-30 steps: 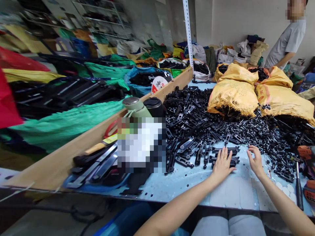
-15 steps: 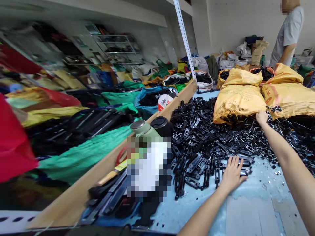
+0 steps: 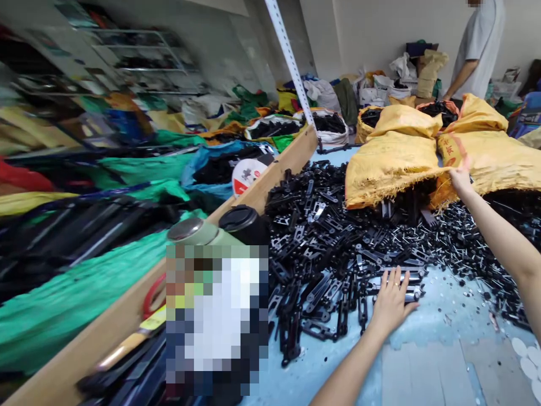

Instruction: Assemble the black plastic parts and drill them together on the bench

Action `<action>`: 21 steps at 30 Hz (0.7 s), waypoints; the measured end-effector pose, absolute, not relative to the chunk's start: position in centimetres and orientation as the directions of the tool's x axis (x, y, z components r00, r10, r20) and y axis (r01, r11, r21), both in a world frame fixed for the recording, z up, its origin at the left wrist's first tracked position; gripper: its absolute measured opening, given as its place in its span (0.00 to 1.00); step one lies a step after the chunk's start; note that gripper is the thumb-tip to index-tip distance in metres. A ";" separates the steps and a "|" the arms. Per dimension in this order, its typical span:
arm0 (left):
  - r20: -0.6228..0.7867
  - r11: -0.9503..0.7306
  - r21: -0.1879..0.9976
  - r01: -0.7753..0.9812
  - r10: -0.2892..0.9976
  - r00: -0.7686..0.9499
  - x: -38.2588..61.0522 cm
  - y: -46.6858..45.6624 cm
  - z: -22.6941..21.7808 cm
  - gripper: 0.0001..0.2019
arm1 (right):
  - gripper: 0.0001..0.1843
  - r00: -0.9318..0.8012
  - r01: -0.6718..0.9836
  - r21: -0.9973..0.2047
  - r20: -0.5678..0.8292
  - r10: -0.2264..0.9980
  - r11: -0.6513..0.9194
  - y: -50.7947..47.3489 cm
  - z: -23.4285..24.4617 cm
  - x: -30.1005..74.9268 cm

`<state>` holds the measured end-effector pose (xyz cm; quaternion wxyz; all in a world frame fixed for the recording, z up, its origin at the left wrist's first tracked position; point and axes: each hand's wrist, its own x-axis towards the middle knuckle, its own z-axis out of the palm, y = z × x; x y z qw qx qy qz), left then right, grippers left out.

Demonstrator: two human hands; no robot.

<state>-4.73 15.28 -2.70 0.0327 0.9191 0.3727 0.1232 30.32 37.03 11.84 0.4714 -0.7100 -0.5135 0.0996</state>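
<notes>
My left hand (image 3: 392,301) lies flat with fingers spread over a few black metal parts (image 3: 416,296) at the near edge of the heap. A ring shows on one finger. Farther off, my right hand (image 3: 461,181) has closed on the frayed mouth edge of a yellow woven sack (image 3: 393,155), holding that edge up off the parts. Dark pieces show under the lifted mouth. A loose pile of slotted black brackets (image 3: 313,242) spreads to the left of my hands. Small silvery pins (image 3: 435,234) and dark bits are scattered below the sack.
A second yellow sack (image 3: 499,152) lies at the right. A wooden board (image 3: 291,155) edges the blue tabletop (image 3: 321,372). Along it stand a green flask (image 3: 207,234) and a black-lidded cup (image 3: 240,220). Beyond are sacks of black parts and a person (image 3: 482,51) in grey.
My right hand has raised the sack's mouth edge, so more of the dark parts under it show. My left hand stays on the parts. The view has turned right.
</notes>
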 end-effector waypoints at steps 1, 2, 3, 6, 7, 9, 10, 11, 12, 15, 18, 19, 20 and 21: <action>0.201 -0.720 0.146 0.679 0.694 0.692 -4.7 15.4 -2.7 0.41 | 0.15 0.448 0.641 -0.766 0.328 0.832 -0.043 35.8 10.9 30.8; 0.202 -0.720 0.139 0.680 0.693 0.692 -4.6 15.4 -2.7 0.41 | 0.14 0.437 0.648 -0.760 0.312 0.844 -0.055 34.6 10.0 31.1; 0.206 -0.722 0.132 0.680 0.691 0.693 -4.5 15.5 -2.7 0.41 | 0.13 0.421 0.654 -0.754 0.296 0.857 -0.061 33.4 9.0 31.3; 0.220 -0.734 0.110 0.671 0.676 0.703 -4.4 15.7 -2.9 0.40 | 0.13 0.390 0.670 -0.739 0.278 0.878 -0.063 30.9 6.8 31.3; 0.222 -0.736 0.100 0.670 0.672 0.706 -4.4 15.7 -2.9 0.40 | 0.14 0.405 0.674 -0.735 0.287 0.868 -0.071 30.3 6.5 31.5; 0.226 -0.736 0.080 0.672 0.670 0.707 -4.5 15.8 -2.9 0.39 | 0.19 0.479 0.673 -0.732 0.319 0.818 -0.109 29.7 6.4 32.8; 0.228 -0.735 0.070 0.674 0.670 0.707 -4.5 15.9 -2.9 0.39 | 0.21 0.534 0.672 -0.725 0.336 0.776 -0.149 29.4 6.7 33.9; 0.231 -0.735 0.061 0.676 0.669 0.707 -4.5 16.0 -2.9 0.39 | 0.22 0.592 0.679 -0.704 0.354 0.724 -0.210 29.2 7.0 35.2; 0.236 -0.735 0.054 0.676 0.667 0.707 -4.6 16.0 -2.9 0.39 | 0.23 0.642 0.690 -0.662 0.373 0.670 -0.293 28.9 7.4 36.8; 0.257 -0.740 0.035 0.672 0.656 0.709 -4.8 16.3 -2.9 0.39 | 0.23 0.700 0.714 -0.419 0.434 0.567 -0.561 28.4 8.4 41.7; 0.276 -0.747 0.016 0.665 0.643 0.715 -5.2 16.4 -3.0 0.39 | 0.25 0.676 0.712 -0.195 0.452 0.582 -0.675 28.5 9.0 45.8; 0.278 -0.748 0.011 0.663 0.639 0.717 -5.3 16.5 -3.1 0.39 | 0.26 0.662 0.714 -0.144 0.457 0.594 -0.686 28.7 9.2 46.9; 0.279 -0.749 0.007 0.663 0.638 0.718 -5.5 16.5 -3.1 0.40 | 0.25 0.648 0.717 -0.100 0.460 0.607 -0.690 28.9 9.3 47.8; 0.279 -0.748 0.004 0.664 0.638 0.718 -5.6 16.5 -3.1 0.40 | 0.24 0.631 0.725 -0.064 0.460 0.624 -0.686 29.3 9.5 48.5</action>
